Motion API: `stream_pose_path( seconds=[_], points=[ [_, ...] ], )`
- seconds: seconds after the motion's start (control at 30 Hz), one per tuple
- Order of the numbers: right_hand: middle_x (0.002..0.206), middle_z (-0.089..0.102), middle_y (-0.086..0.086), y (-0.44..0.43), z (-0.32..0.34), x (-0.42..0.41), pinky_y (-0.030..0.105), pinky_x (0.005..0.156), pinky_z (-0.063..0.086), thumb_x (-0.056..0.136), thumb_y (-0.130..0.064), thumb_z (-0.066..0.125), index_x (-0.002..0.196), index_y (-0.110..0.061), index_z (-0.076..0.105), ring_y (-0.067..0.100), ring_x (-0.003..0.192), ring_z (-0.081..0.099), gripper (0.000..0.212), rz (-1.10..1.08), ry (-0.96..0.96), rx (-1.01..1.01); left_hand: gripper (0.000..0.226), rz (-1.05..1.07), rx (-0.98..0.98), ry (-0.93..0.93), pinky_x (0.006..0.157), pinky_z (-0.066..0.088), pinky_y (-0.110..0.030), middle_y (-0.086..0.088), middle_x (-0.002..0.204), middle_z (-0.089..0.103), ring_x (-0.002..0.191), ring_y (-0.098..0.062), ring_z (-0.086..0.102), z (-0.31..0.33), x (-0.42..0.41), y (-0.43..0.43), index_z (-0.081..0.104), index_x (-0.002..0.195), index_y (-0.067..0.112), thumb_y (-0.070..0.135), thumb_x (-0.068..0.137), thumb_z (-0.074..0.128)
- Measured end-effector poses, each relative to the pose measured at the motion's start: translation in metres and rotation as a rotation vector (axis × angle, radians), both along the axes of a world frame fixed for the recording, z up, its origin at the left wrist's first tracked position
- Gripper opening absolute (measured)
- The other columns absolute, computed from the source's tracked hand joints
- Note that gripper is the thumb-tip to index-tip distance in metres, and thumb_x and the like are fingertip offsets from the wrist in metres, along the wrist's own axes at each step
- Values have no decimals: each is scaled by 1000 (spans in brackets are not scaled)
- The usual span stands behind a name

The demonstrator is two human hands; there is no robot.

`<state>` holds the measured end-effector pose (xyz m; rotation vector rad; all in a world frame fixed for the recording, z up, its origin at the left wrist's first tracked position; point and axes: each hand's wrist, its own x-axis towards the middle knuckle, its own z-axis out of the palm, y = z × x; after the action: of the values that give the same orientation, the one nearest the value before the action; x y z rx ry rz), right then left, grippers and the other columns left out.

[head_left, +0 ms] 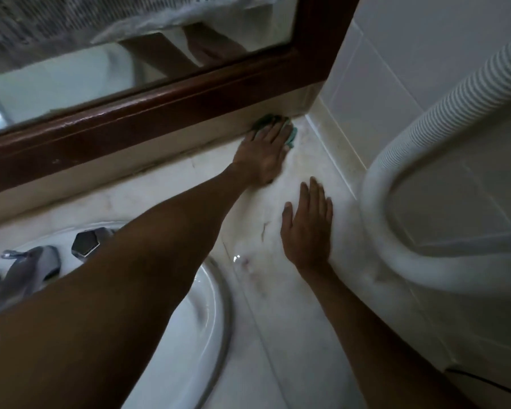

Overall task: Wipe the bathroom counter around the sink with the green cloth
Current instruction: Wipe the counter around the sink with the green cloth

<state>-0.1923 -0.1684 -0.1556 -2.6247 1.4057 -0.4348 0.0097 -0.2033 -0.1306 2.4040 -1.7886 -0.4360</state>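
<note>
The green cloth [291, 134] lies in the far right corner of the pale marble counter [289, 314], mostly covered by my left hand [263, 152], which presses flat on it against the back ledge. My left arm reaches across the white sink [189, 320]. My right hand [307, 228] rests flat on the counter nearer to me, fingers spread, holding nothing, close to the right wall.
A dark wooden mirror frame [160, 113] runs along the back above the ledge. Chrome tap and handles [42, 267] sit at the sink's rear left. A thick white ribbed hose [425, 143] loops along the tiled right wall. Faint stains mark the counter between sink and hand.
</note>
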Motion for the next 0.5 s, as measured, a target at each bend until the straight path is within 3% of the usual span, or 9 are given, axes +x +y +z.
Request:
stream_pose_path(
  seconds=[0.2, 0.33, 0.5],
  points=[
    [157, 35, 10, -2, -2, 0, 44, 119, 22, 102, -31, 39, 145, -7, 42, 23, 147, 28, 50, 13, -61, 9, 57, -70, 11, 24, 125, 3, -46, -3, 169, 3, 156, -23, 2, 6, -12, -33, 7, 161, 23, 42, 108, 14],
    [156, 36, 10, -5, -3, -1, 43, 119, 22, 102, -28, 40, 143, -7, 44, 24, 146, 30, 47, 23, -94, 8, 58, -121, -40, 43, 126, 1, -41, -2, 169, 11, 156, -21, 5, 3, -9, 24, 13, 161, 23, 45, 108, 14],
    [156, 36, 10, -2, 3, -1, 43, 119, 22, 102, -31, 37, 143, -7, 43, 25, 145, 30, 48, 27, -39, 26, 58, 8, -23, 19, 126, 3, -39, 1, 169, 9, 156, -19, 3, 2, 21, 125, 11, 161, 26, 47, 107, 12]
  ],
)
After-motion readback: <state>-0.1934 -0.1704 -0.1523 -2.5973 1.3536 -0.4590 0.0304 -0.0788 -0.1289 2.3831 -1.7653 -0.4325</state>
